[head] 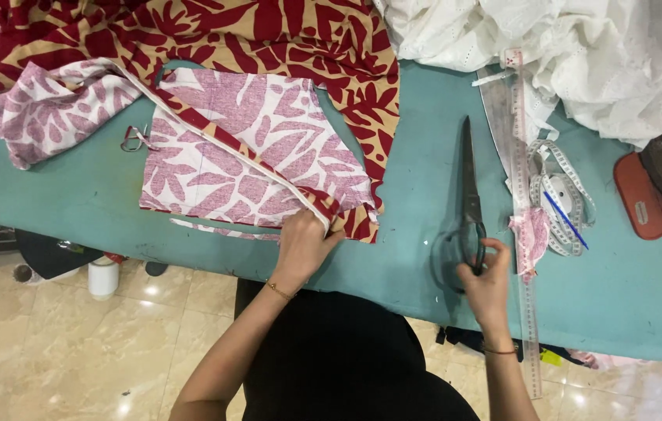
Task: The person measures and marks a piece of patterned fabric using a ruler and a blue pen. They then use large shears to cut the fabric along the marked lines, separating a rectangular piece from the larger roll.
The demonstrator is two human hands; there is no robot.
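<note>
Pinching the folded fabric edge [323,212] with our left hand [300,248], we keep it flat near the table's [409,210] front. Our right hand [487,284] closes on the handles of the scissors [469,195], which lie blades away beside a ruler [514,156] and tape measure [561,195].

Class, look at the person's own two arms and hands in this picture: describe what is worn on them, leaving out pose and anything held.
Both forearms are bare, with no sleeves showing. The left hand has a thin gold-coloured bracelet at the wrist. The right hand has a thin dark reddish band at the wrist. No gloves; rings cannot be made out.
</note>
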